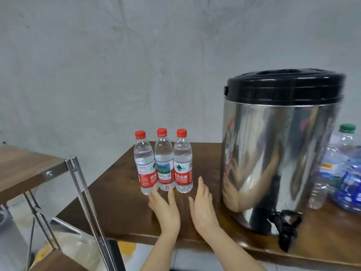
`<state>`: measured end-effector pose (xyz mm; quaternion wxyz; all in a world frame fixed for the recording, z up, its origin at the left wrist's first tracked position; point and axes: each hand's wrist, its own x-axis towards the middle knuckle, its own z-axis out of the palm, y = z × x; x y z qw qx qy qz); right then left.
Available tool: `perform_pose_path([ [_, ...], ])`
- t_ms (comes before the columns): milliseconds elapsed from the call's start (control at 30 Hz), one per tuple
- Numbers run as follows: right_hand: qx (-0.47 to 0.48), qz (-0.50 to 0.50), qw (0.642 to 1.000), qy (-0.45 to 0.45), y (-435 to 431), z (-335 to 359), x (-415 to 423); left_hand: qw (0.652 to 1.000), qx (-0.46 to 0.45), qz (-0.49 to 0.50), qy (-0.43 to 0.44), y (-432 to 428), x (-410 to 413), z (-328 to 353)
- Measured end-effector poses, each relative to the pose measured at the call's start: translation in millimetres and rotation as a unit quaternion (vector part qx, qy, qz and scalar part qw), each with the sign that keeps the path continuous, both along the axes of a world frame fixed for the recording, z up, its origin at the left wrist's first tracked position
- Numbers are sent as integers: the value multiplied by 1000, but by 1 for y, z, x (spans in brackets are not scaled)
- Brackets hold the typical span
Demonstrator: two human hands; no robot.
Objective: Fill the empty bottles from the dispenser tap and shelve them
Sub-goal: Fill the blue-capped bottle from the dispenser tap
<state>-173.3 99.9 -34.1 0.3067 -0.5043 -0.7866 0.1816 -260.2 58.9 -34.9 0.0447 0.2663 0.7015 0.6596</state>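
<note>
Three red-capped bottles (163, 163) stand in a row on the tabletop (127, 212), left of the steel dispenser (273, 153), whose black tap (285, 225) overhangs the near edge. The left hand (166, 208) and right hand (203, 204) lie flat with straight fingers just before the bottles, gripping nothing. The left fingertips perhaps touch one.

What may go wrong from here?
The three clear plastic bottles with red caps stand packed together near the left hand and right hand; pulling one may topple its neighbours. The black tap of the steel dispenser reaches the edge of the brown wooden table, so filling may spill onto the floor.
</note>
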Motion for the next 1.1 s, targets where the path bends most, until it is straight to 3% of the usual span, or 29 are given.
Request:
perform_pose_path([
  [400,135,131,978,94,-108,13,151,988,106,-106,34,-80,137,-2],
  [667,237,72,957,149,-90,20,292,922,223,-293,120,-93,276,28],
  [800,205,-9,971,119,-50,28,345,909,134,-358,165,-34,323,26],
  [967,208,-92,972,58,7,62,381,903,-29,-329,276,41,339,6],
  [1100,230,-147,962,-13,58,103,390,906,-75,-321,265,61,341,3],
])
